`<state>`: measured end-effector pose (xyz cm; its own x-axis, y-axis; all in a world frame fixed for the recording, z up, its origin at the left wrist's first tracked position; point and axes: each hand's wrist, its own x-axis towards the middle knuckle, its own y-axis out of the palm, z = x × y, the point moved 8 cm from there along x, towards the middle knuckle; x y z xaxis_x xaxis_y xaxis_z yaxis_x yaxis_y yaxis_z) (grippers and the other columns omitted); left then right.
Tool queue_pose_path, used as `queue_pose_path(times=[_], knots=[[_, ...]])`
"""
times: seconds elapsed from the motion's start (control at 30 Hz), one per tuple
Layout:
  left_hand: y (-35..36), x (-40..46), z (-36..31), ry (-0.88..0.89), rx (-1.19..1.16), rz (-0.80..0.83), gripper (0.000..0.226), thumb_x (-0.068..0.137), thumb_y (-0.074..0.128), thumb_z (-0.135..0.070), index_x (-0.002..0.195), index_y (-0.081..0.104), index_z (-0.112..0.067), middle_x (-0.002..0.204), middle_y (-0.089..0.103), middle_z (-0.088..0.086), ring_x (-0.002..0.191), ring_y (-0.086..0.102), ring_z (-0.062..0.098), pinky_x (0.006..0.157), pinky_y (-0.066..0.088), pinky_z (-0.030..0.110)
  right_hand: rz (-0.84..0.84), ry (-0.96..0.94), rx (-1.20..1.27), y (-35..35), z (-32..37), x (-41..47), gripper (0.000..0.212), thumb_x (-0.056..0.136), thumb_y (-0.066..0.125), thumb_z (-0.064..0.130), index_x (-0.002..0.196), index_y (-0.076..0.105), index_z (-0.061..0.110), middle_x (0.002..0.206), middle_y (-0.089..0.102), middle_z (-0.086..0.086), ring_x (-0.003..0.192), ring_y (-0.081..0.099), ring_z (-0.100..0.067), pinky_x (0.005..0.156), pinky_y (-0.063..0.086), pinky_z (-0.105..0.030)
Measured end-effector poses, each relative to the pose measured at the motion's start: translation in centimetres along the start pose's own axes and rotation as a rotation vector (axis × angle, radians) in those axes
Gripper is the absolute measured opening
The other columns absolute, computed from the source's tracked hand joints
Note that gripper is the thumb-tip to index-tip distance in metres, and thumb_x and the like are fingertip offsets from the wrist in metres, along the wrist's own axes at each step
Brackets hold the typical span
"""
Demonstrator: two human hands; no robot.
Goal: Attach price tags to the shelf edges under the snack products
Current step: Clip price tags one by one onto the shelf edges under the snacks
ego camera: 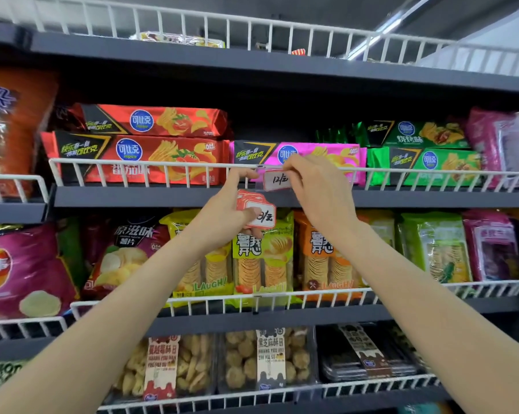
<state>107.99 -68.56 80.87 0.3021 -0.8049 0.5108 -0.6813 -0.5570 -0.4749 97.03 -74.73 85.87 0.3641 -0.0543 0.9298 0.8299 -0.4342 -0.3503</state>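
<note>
The right hand (315, 186) has its grip pinched on a price tag (277, 180) reading 12, holding it against the white wire rail (150, 164) just below the pink chip box (300, 155), presumably to seat it in the clear holder there. The left hand (231, 207) grips a stack of spare tags (256, 210) (red-bordered, handwritten) and steadies the rail with one fingertip. Shelves of snacks surround both.

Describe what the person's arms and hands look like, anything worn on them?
Both are bare: the left hand and right hand show no gloves, rings or watch, and both forearms are uncovered, with no sleeve in view as far as the frame's lower edge.
</note>
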Motion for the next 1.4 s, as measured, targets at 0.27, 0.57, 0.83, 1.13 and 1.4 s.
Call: queue_pose_path(times=[0.27, 0.57, 0.83, 1.13, 1.4], knots=[[-0.1, 0.0, -0.1, 0.012, -0.011, 0.011, 0.046, 0.093, 0.052, -0.006, 0.126, 0.032, -0.032, 0.138, 0.04, 0.002, 0.068, 0.071, 0.022, 0.078, 0.058, 0.039, -0.027, 0.134, 0.053, 0.6, -0.9, -0.3, 0.014, 0.091, 0.056, 0.013, 0.097, 0.067, 0.006, 0.097, 0.059, -0.01, 0.094, 0.053, -0.021, 0.07, 0.038, -0.024], [-0.1, 0.1, -0.2, 0.021, -0.033, 0.024, 0.046, 0.094, 0.051, -0.006, 0.127, 0.031, -0.03, 0.131, 0.044, -0.002, 0.067, 0.071, 0.022, 0.073, 0.059, 0.031, 0.09, 0.089, -0.089, 0.5, -0.7, 1.1, 0.02, 0.097, 0.045, 0.02, 0.103, 0.062, 0.01, 0.104, 0.062, -0.006, 0.102, 0.048, -0.021, 0.073, 0.034, -0.026], [-0.3, 0.5, -0.1, 0.025, -0.016, 0.035, 0.047, 0.093, 0.051, -0.006, 0.127, 0.031, -0.032, 0.134, 0.047, 0.008, 0.066, 0.071, 0.02, 0.073, 0.059, 0.032, 0.091, -0.032, -0.201, 0.4, 0.3, 1.4, 0.012, 0.088, 0.06, 0.013, 0.099, 0.06, 0.01, 0.096, 0.063, -0.01, 0.091, 0.05, -0.025, 0.054, 0.018, -0.023], [-0.4, 0.7, 0.0, 0.014, -0.027, 0.043, 0.047, 0.093, 0.051, -0.005, 0.125, 0.031, -0.032, 0.13, 0.051, 0.015, 0.065, 0.071, 0.021, 0.052, 0.051, 0.015, -0.066, -0.052, -0.196, 0.3, 0.5, 0.9, 0.01, 0.073, 0.074, 0.006, 0.079, 0.066, 0.005, 0.075, 0.062, -0.01, 0.071, 0.057, -0.026, 0.055, 0.034, -0.025], [-0.4, 0.8, 0.3, 0.005, -0.026, 0.048, 0.048, 0.093, 0.052, -0.007, 0.125, 0.03, -0.035, 0.13, 0.05, 0.016, 0.066, 0.072, 0.021, 0.051, 0.047, 0.012, -0.123, -0.057, -0.291, 0.6, 0.7, 0.6, 0.018, 0.069, 0.08, 0.01, 0.079, 0.066, 0.008, 0.073, 0.063, -0.006, 0.071, 0.057, -0.024, 0.052, 0.042, -0.026]])
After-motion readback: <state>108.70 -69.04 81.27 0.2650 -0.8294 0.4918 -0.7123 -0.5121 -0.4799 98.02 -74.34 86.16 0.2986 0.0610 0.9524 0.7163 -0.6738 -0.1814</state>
